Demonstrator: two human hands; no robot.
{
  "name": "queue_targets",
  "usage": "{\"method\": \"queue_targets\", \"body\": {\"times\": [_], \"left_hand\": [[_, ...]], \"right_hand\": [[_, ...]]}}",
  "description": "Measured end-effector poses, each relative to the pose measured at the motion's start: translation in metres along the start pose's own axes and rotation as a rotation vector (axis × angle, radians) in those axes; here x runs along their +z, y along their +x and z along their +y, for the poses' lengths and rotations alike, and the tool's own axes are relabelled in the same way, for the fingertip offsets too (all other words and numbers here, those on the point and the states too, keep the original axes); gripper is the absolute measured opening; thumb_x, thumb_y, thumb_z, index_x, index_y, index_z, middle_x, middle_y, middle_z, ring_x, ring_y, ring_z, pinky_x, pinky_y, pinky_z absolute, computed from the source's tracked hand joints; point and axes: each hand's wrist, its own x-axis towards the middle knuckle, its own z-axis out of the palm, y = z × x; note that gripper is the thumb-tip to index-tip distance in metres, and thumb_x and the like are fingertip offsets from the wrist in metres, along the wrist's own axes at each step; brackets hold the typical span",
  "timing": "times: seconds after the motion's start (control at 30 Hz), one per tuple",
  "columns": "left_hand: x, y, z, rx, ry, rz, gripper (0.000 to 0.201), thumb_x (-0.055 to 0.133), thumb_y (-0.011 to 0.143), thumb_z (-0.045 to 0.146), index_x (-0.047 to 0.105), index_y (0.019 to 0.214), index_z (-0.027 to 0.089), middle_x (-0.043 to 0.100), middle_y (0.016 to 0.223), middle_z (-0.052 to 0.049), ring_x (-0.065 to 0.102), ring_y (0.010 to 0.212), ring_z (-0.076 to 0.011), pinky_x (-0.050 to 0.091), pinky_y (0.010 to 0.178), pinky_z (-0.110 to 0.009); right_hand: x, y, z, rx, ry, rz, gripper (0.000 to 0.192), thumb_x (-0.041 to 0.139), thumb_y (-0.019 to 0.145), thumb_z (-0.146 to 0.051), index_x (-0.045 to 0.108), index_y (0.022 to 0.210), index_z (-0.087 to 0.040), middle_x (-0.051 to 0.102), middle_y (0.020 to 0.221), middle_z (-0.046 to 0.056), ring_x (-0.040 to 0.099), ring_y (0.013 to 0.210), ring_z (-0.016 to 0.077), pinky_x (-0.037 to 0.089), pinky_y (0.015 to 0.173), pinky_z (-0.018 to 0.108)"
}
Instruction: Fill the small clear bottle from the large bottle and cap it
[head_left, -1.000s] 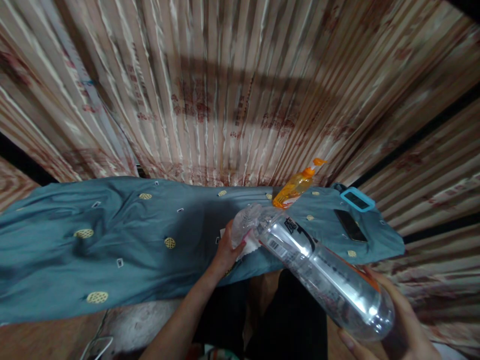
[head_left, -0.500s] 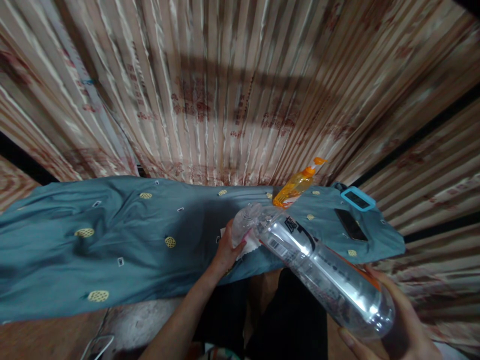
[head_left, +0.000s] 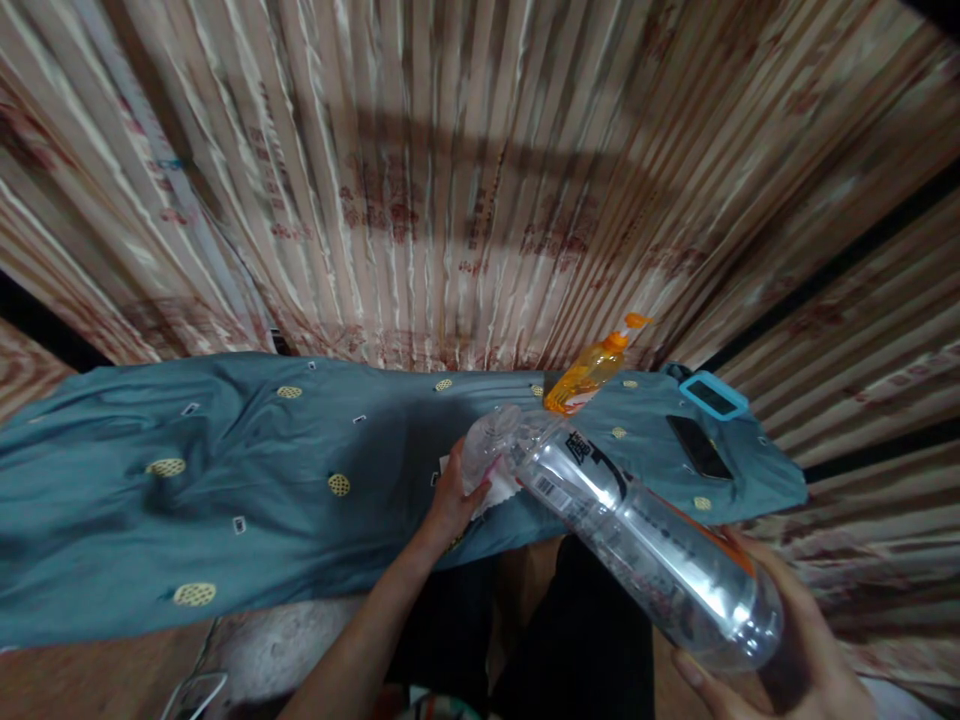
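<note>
Half the right hand (head_left: 780, 665) is cut off.

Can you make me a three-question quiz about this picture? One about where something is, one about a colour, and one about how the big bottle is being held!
1. Where is the orange pump bottle?
A. On the blue cloth, near the curtain
B. On the floor
C. In the left hand

2. What colour is the frame of the small device at the cloth's far right end?
A. Red
B. Light blue
C. Yellow

3. How is the clear plastic bottle held?
A. Standing upright on the cloth
B. Tipped over, held at both ends
C. Lying alone on the floor

Answers:
1 A: the pump bottle stands on the cloth, in front of the striped curtain.
2 B: its rim is light blue.
3 B: the right hand cups its base and the left hand is at its neck end.
</note>
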Motion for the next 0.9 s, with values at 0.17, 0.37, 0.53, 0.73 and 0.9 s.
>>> {"method": "queue_targets", "body": {"times": [0.17,0.37,0.53,0.73,0.9], "left_hand": [[0.0004,-0.0001,-0.0050,0.015,-0.002,0.012,0.081,0.075,0.080,0.055,0.043,0.146,0.020,0.062,0.142,-0.015,0.061,0.131,-0.0341,0.048,0.113,-0.051],[0.0000,0.0006,0.0009,0.042,-0.021,-0.018,0.082,0.073,0.083,0.061,0.042,0.146,0.019,0.062,0.141,-0.016,0.062,0.131,-0.0340,0.049,0.113,-0.050],[0.0001,0.0013,0.0022,0.027,-0.028,-0.010,0.085,0.072,0.081,0.065,0.043,0.145,0.018,0.062,0.141,-0.017,0.061,0.131,-0.0355,0.048,0.113,-0.051],[-0.0001,0.0021,0.0022,0.047,-0.040,-0.012,0.082,0.074,0.080,0.062,0.045,0.145,0.021,0.063,0.141,-0.015,0.062,0.131,-0.0350,0.049,0.114,-0.051],[0.0002,0.0022,0.0031,0.039,-0.035,-0.010,0.080,0.073,0.081,0.061,0.045,0.144,0.022,0.062,0.142,-0.015,0.061,0.132,-0.0352,0.048,0.115,-0.052]], "right_hand": [[0.0004,0.0019,-0.0096,0.065,0.083,0.029,0.079,0.064,0.089,-0.064,0.042,0.153,-0.024,0.054,0.145,0.011,0.052,0.136,0.0358,0.022,0.127,0.061],[0.0006,0.0012,-0.0074,0.076,0.106,0.029,0.084,0.067,0.086,-0.065,0.043,0.152,-0.019,0.053,0.147,0.012,0.050,0.138,0.0345,0.023,0.128,0.053],[0.0002,0.0013,-0.0038,0.077,0.128,0.016,0.084,0.069,0.085,-0.061,0.041,0.154,-0.020,0.053,0.148,0.011,0.048,0.139,0.0347,0.025,0.127,0.055],[0.0008,0.0008,-0.0012,0.093,0.138,0.028,0.088,0.071,0.083,-0.063,0.041,0.154,-0.019,0.052,0.148,0.013,0.048,0.139,0.0367,0.027,0.126,0.057],[0.0003,0.0013,-0.0041,0.062,0.100,0.027,0.086,0.069,0.085,-0.065,0.042,0.154,-0.020,0.052,0.149,0.010,0.049,0.139,0.0334,0.023,0.129,0.049]]}}
